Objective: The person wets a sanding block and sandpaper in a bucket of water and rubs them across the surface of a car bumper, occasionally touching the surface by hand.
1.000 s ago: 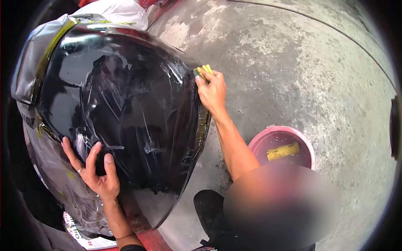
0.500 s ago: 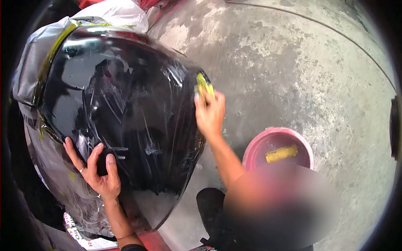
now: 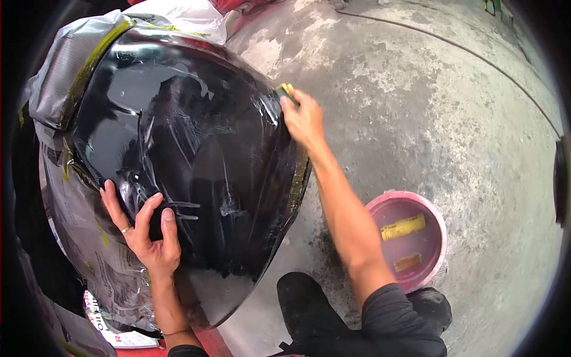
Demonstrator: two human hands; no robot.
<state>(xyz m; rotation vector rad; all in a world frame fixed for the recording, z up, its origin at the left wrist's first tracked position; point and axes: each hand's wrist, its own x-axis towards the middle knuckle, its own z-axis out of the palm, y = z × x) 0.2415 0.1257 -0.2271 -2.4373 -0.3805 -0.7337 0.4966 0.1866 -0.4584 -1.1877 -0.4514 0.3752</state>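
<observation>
A wet, glossy black car body panel (image 3: 208, 149) with whitish streaks fills the left half of the head view. My left hand (image 3: 151, 238) rests on its lower left edge, fingers spread and empty, a ring on one finger. At the panel's upper right edge my right hand (image 3: 306, 122) pinches a folded piece of yellow sandpaper (image 3: 286, 90) with a dark side, pressed against the rim. My fingers cover much of that piece. Yellow masking tape (image 3: 86, 71) runs along the panel's left border.
Grey plastic sheeting (image 3: 113, 262) covers the area left of the panel. A pink bucket (image 3: 443, 232) of cloudy water stands on the concrete floor (image 3: 404, 119), holding a yellow printed roll (image 3: 403, 227) and a brownish piece (image 3: 407, 262). A dark cable (image 3: 440, 38) crosses the floor.
My right hand has slid with the sandpaper a little upward along the panel's right edge. The view has shifted, showing more of the bucket. My left hand keeps its place on the panel.
</observation>
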